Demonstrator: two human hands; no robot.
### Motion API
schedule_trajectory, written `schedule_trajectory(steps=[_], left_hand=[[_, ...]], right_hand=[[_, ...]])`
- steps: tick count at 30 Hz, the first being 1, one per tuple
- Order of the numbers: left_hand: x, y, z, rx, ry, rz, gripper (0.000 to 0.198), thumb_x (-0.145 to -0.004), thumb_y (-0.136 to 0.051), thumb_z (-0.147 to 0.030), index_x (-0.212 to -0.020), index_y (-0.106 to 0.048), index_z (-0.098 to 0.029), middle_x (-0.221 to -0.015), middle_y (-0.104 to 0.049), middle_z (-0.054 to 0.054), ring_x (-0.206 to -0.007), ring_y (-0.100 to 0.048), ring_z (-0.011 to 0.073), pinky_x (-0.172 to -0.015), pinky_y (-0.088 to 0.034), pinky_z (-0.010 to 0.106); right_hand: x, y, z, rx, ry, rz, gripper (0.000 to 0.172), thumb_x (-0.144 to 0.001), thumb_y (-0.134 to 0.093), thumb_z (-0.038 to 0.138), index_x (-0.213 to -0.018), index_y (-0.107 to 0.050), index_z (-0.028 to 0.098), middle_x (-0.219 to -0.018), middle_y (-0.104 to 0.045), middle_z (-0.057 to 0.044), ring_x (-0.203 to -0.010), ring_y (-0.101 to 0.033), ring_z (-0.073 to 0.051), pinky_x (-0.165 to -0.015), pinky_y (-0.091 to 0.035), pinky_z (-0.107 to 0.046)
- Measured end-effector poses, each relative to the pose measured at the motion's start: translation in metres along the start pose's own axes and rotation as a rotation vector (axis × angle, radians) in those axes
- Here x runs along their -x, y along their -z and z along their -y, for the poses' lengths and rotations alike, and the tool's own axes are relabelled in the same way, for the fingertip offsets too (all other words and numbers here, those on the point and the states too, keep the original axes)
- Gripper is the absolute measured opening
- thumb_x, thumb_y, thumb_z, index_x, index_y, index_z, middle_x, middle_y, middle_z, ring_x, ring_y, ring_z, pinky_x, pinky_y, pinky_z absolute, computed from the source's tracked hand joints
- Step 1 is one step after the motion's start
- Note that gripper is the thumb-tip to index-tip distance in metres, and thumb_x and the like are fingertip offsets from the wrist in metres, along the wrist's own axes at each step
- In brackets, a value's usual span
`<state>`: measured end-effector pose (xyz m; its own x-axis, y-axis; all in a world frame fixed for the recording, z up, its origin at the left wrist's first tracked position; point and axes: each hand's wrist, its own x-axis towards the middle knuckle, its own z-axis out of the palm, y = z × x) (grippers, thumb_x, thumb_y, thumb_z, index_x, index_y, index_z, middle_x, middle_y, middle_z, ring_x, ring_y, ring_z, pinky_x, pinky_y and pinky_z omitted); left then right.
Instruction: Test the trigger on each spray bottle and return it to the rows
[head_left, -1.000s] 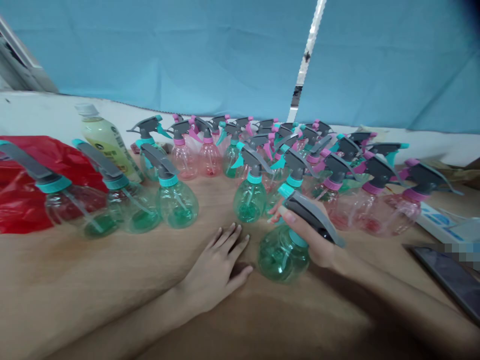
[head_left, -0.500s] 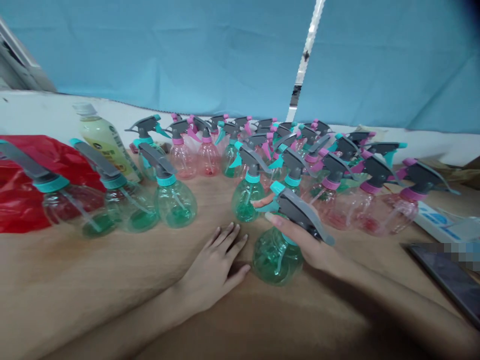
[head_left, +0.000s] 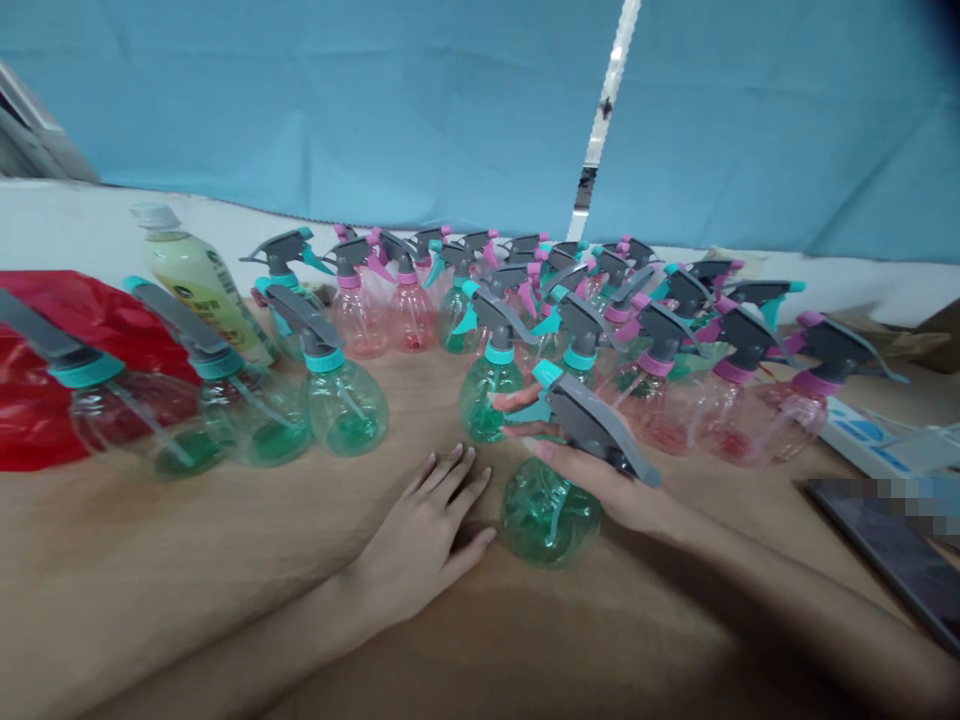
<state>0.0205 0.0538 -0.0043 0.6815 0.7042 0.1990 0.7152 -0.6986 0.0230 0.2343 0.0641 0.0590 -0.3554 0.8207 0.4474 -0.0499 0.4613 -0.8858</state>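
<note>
While my right hand [head_left: 600,485] is gripping a green spray bottle [head_left: 550,515] by its grey head, my left hand [head_left: 420,530] is lying open on the wooden table [head_left: 187,510].

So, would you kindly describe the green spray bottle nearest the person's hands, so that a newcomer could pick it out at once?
On the tan tabletop, green and pink spray bottles crowd before a blue sheet. At the front, right of the left hand, is a green bottle. It alone is held: the right hand wraps its grey trigger head.
</note>
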Motion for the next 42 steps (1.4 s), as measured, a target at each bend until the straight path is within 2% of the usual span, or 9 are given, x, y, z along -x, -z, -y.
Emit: schedule_trajectory(steps=[5,12,19,22,26,29,33,36,42], left_hand=[[-0.001,-0.001,0.000,0.009,-0.002,-0.002,0.055,-0.095,-0.044,-0.047,-0.138,-0.043,-0.012,-0.146,-0.038,0.015,-0.137,-0.029,0.0270,-0.110,-0.026,0.046],[-0.001,-0.002,0.000,0.007,-0.003,-0.008,0.056,-0.095,-0.043,-0.048,-0.139,-0.042,-0.013,-0.146,-0.038,0.014,-0.137,-0.029,0.0266,-0.110,-0.027,0.047],[-0.001,-0.001,0.000,0.002,0.003,0.010,0.057,-0.095,-0.044,-0.047,-0.140,-0.041,-0.012,-0.147,-0.037,0.014,-0.138,-0.028,0.0267,-0.110,-0.026,0.047],[-0.001,-0.001,0.000,0.005,0.000,0.005,0.056,-0.095,-0.043,-0.047,-0.140,-0.041,-0.014,-0.146,-0.038,0.013,-0.138,-0.029,0.0263,-0.110,-0.026,0.046],[0.000,-0.001,0.000,0.008,0.000,-0.008,0.055,-0.095,-0.043,-0.047,-0.140,-0.041,-0.015,-0.146,-0.039,0.013,-0.137,-0.030,0.0264,-0.110,-0.027,0.046],[0.000,-0.001,0.000,0.010,-0.001,-0.009,0.056,-0.095,-0.043,-0.048,-0.140,-0.041,-0.015,-0.146,-0.039,0.013,-0.137,-0.029,0.0265,-0.110,-0.027,0.046],[-0.001,0.000,0.000,0.007,0.000,0.005,0.056,-0.095,-0.043,-0.047,-0.139,-0.042,-0.014,-0.146,-0.040,0.013,-0.137,-0.030,0.0264,-0.110,-0.027,0.046],[-0.002,0.002,0.000,-0.003,0.001,0.026,0.057,-0.095,-0.043,-0.048,-0.139,-0.042,-0.012,-0.145,-0.039,0.014,-0.137,-0.030,0.0269,-0.110,-0.027,0.047],[-0.002,0.001,-0.001,-0.004,0.003,0.017,0.056,-0.095,-0.042,-0.048,-0.139,-0.042,-0.012,-0.147,-0.037,0.014,-0.137,-0.030,0.0263,-0.110,-0.027,0.046]], right_hand=[[-0.001,0.004,-0.005,-0.031,-0.019,0.062,0.027,-0.084,-0.056,0.017,-0.109,-0.055,0.027,-0.122,-0.058,-0.006,-0.097,-0.066,-0.020,-0.085,-0.054,-0.040],[-0.002,0.002,0.004,0.041,-0.004,0.043,0.035,-0.081,-0.052,0.012,-0.113,-0.057,0.027,-0.120,-0.061,-0.005,-0.085,-0.065,-0.015,-0.083,-0.053,-0.036],[0.002,0.005,0.000,0.093,-0.003,0.054,0.042,-0.083,-0.053,0.015,-0.122,-0.054,0.031,-0.117,-0.062,-0.003,-0.080,-0.062,-0.015,-0.080,-0.052,-0.034],[0.003,0.005,-0.002,0.128,0.002,0.039,0.041,-0.083,-0.053,0.018,-0.122,-0.055,0.031,-0.115,-0.062,-0.004,-0.082,-0.062,-0.016,-0.081,-0.052,-0.035],[0.002,0.005,-0.004,0.141,-0.025,0.050,0.038,-0.083,-0.051,0.018,-0.120,-0.055,0.029,-0.109,-0.063,-0.004,-0.072,-0.060,-0.014,-0.074,-0.052,-0.033],[0.003,0.003,-0.003,0.144,-0.038,0.030,0.032,-0.085,-0.052,0.021,-0.116,-0.057,0.029,-0.106,-0.063,-0.003,-0.071,-0.059,-0.014,-0.072,-0.052,-0.032],[0.003,0.001,0.001,0.136,-0.066,-0.023,0.020,-0.086,-0.057,0.035,-0.105,-0.060,0.029,-0.083,-0.063,-0.001,-0.059,-0.055,-0.014,-0.067,-0.053,-0.034],[0.002,-0.001,0.005,0.159,-0.073,-0.027,0.020,-0.086,-0.057,0.043,-0.099,-0.060,0.029,-0.066,-0.056,0.001,-0.054,-0.053,-0.014,-0.063,-0.053,-0.035],[-0.001,-0.002,0.008,0.206,-0.030,-0.071,0.023,-0.086,-0.055,0.046,-0.091,-0.060,0.024,-0.061,-0.051,0.002,-0.063,-0.056,-0.015,-0.062,-0.050,-0.031]])
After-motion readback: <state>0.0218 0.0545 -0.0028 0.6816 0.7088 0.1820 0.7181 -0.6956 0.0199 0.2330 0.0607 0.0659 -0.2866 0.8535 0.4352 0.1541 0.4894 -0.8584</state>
